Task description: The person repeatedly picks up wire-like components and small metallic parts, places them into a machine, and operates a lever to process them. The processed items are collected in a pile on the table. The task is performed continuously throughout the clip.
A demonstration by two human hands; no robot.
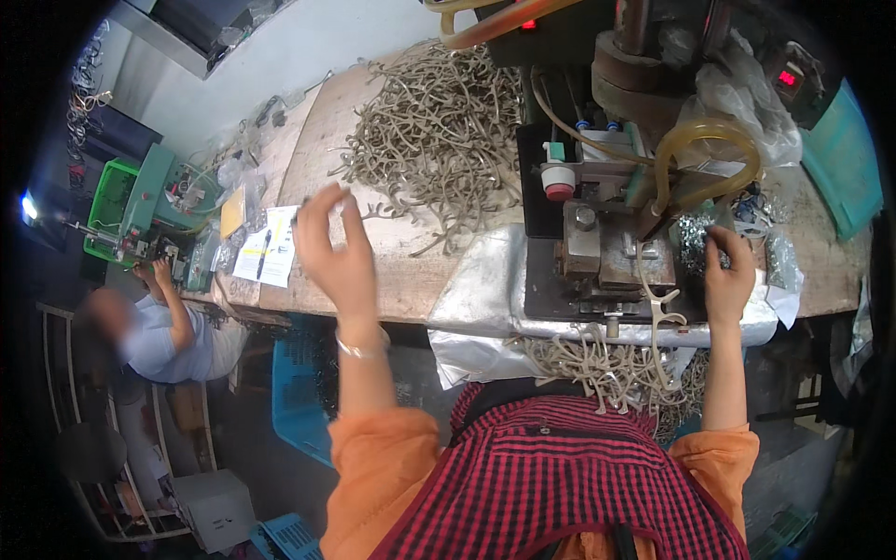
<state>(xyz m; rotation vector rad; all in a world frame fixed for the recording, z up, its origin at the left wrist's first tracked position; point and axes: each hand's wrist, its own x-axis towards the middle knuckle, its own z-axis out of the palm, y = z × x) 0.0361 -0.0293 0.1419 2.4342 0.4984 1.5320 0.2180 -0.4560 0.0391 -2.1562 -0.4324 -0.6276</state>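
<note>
My left hand is raised over the table's front part, left of a large heap of thin curved metal pieces. Its fingers are bent and apart, with nothing visible in them. At the right side of the press, my right hand has its thumb and fingertips drawn together beside a small pile of shiny metal bits. What it holds, if anything, is too small to make out. A forked metal piece hangs over the front of the press's steel block, with neither hand on it.
More curved pieces lie in front of me below the table edge. A red button and a looped yellowish hose are on the press. Papers lie at left. Another person works at a green machine.
</note>
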